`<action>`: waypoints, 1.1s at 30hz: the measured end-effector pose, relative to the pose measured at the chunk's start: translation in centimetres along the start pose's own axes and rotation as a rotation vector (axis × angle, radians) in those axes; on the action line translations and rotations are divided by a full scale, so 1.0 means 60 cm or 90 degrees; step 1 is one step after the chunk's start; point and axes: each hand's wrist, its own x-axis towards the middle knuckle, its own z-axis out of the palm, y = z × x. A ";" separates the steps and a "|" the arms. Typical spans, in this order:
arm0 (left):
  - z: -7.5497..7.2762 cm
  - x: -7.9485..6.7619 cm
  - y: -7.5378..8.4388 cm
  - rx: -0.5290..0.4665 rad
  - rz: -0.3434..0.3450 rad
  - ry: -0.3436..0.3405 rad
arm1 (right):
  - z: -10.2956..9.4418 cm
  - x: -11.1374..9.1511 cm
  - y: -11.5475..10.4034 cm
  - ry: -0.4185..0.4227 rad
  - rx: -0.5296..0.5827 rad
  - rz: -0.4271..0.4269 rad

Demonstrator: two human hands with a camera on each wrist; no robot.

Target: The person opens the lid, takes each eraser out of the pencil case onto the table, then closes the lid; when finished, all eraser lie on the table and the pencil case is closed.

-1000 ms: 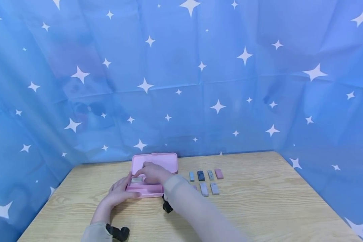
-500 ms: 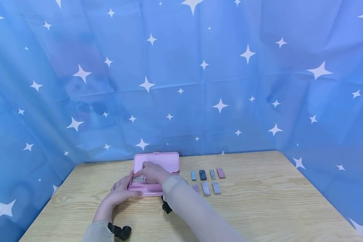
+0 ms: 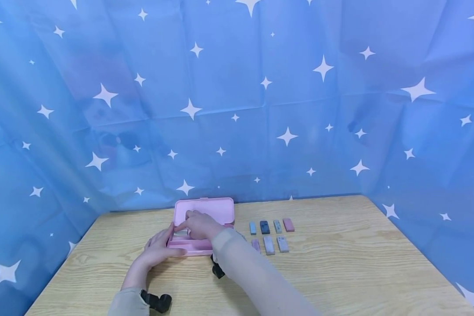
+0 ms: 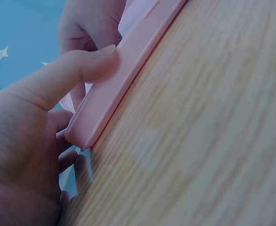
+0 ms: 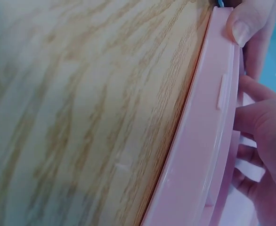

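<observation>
A pink pencil case [image 3: 197, 253] lies open near the back edge of the table, its lid [image 3: 221, 211] raised behind it. My left hand [image 3: 155, 252] grips the case's left end; in the left wrist view its thumb [image 4: 98, 63] presses the front wall and the other fingers bend round the end. My right hand [image 3: 201, 226] reaches down into the case. Its index finger and thumb lie on either side of a pale, eraser-like block [image 3: 180, 233] in the left rear part. In the right wrist view the fingertips of that hand [image 5: 270, 136] are hidden behind the wall.
Right of the case, several small blocks like erasers stand in two rows, among them a dark blue one [image 3: 264, 227], a pink one [image 3: 288, 224] and a pale lilac one [image 3: 268, 245]. A blue star-patterned cloth [image 3: 237, 109] rises behind the wooden table [image 3: 339, 263].
The head view has shifted slightly. My right hand sits slightly further over the pale block, covering more of it; the left hand keeps its hold on the case.
</observation>
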 end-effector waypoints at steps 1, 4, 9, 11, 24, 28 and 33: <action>0.000 0.000 0.000 -0.002 -0.002 -0.001 | 0.001 0.000 0.000 0.001 -0.001 0.001; 0.000 -0.001 0.001 -0.003 -0.004 -0.003 | 0.003 0.002 0.000 0.001 0.000 0.007; 0.001 0.000 0.001 0.006 0.000 -0.002 | 0.008 0.007 0.003 -0.002 0.020 0.032; 0.001 0.001 0.000 0.006 0.001 -0.001 | 0.009 0.009 0.004 -0.001 0.023 0.036; -0.001 -0.001 0.001 0.001 -0.002 0.000 | 0.006 0.008 0.004 -0.009 -0.005 0.019; -0.001 0.000 0.001 0.004 0.001 0.002 | 0.004 0.008 0.005 -0.021 -0.002 0.025; 0.000 0.001 -0.001 0.002 0.001 0.001 | -0.003 0.003 0.003 -0.030 0.002 0.029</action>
